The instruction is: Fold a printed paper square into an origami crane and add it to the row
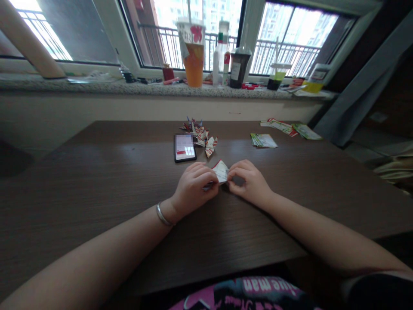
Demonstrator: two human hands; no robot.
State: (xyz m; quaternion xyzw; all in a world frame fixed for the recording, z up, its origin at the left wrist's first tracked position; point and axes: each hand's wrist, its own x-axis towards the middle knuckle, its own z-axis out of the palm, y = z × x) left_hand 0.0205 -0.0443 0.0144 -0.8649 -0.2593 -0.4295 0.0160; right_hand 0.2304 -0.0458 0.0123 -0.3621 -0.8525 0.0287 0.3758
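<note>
Between my hands, just above the dark wooden table [129, 189], is a small folded piece of paper [221, 171], whitish with a red edge at its top. My left hand [197, 181] has its fingers closed on the paper's left side and covers part of it. Thumb and forefinger of my right hand [248, 181] pinch its right corner. Beyond my left hand lies a phone [185, 148] with its screen lit. Beside it sits a cluster of folded paper pieces [202, 135], patterned in red and white.
A stack of green-and-white papers [263, 140] lies at the back right, with more printed strips [280, 126] behind it. Along the stone windowsill [145, 88] stand a tall cup of orange drink [194, 60], a dark cup [238, 69], bottles and pens.
</note>
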